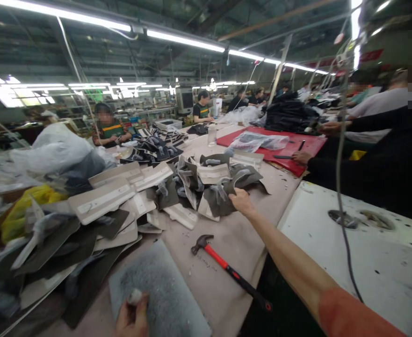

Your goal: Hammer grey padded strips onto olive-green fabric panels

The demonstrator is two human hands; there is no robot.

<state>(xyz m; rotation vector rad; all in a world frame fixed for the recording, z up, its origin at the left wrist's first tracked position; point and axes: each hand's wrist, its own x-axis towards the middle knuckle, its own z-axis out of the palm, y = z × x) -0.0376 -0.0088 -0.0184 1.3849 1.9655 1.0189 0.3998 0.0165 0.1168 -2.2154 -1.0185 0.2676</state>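
At the bottom of the head view, my left hand [133,318] pinches a small whitish piece [134,296], too small to name, above a grey slab [156,276] with a scuffed surface. My right hand [241,202] reaches out over the table, its fingers closed on the edge of a dark panel with a plastic-wrapped handle [220,199]. That panel lies at the right side of a pile of similar dark and cream panels [102,199]. Between the slab and my right forearm rests a claw hammer [223,262] with a red and black handle, small bits scattered beside it.
Bagged material [58,150] and a yellow bag [26,206] stand at the left. A red sheet [279,154] bears plastic bags and a black stack [290,112]. A white table [349,252] with round holes is on the right, crossed by a hanging cable [341,187]. Co-workers sit around.
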